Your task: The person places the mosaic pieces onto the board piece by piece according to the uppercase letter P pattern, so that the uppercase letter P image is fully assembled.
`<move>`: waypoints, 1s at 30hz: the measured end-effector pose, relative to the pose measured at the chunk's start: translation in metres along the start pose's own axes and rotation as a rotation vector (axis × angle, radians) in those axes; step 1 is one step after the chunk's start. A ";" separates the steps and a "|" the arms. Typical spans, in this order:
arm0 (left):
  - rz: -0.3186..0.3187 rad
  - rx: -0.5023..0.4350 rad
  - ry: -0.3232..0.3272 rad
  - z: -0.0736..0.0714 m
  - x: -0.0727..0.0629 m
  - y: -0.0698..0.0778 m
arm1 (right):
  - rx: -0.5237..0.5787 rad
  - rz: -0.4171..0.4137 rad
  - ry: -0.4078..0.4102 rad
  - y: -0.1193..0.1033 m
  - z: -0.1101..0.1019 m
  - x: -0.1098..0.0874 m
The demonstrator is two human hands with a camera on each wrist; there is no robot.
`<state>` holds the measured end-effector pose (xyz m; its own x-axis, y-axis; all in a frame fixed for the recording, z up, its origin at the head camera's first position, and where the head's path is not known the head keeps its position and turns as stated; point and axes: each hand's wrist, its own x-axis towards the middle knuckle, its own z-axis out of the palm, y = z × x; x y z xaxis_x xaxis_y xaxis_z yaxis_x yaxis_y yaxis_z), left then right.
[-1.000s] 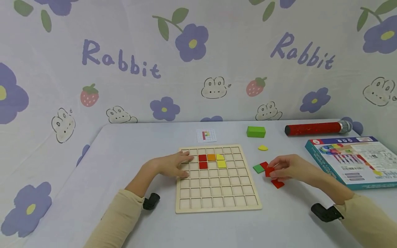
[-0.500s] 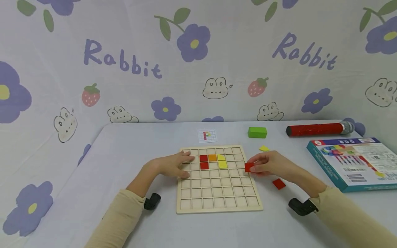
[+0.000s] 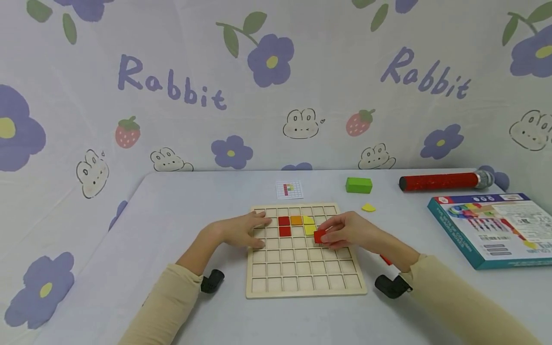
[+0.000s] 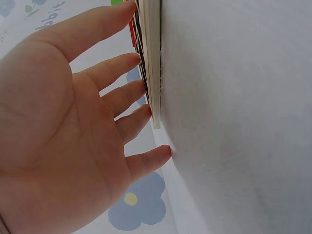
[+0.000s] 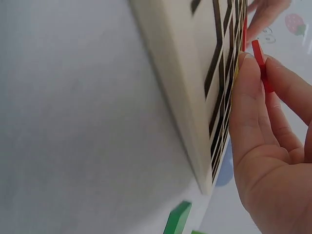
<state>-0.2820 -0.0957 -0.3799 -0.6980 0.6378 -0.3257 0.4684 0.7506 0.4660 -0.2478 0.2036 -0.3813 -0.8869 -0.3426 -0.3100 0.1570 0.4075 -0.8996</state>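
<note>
My right hand (image 3: 350, 232) pinches a red square tile (image 3: 318, 236) between thumb and fingers, over the wooden grid board (image 3: 307, 292). In the right wrist view the red tile (image 5: 263, 68) stands edge-on between the fingertips. Fingers spread, my left hand (image 3: 236, 231) rests along the board's left edge; the left wrist view shows its fingertips at that edge. Lying in the grid are two red tiles (image 3: 285, 231), one above the other, an orange tile (image 3: 296, 220), a rounded yellow piece (image 3: 308, 220) and a yellow square tile (image 3: 309, 229) below it.
Right of the board, a red tile (image 3: 385, 260) shows partly beneath the forearm; a green tile (image 5: 177, 218) appears in the right wrist view. Behind lie a pattern card (image 3: 290, 189), yellow piece (image 3: 368, 207), green block (image 3: 359, 185) and red tube (image 3: 444, 181). A box (image 3: 496, 232) lies far right.
My right hand has lifted the red tile from among the loose pieces and carried it left, over the board beside the yellow square. My left hand has stayed in place.
</note>
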 end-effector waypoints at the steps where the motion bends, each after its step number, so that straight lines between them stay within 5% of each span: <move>1: 0.001 0.001 -0.001 0.000 0.000 0.000 | 0.003 0.002 -0.003 -0.001 0.003 0.001; 14: -0.001 0.034 -0.001 -0.001 -0.001 0.000 | 0.012 0.021 0.007 -0.015 0.034 0.017; 30: 0.000 0.033 0.002 -0.001 0.001 -0.001 | -0.138 0.032 0.114 -0.026 0.066 0.030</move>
<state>-0.2834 -0.0964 -0.3803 -0.6989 0.6374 -0.3246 0.4858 0.7561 0.4386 -0.2501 0.1271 -0.3873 -0.9271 -0.2328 -0.2938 0.1317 0.5316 -0.8367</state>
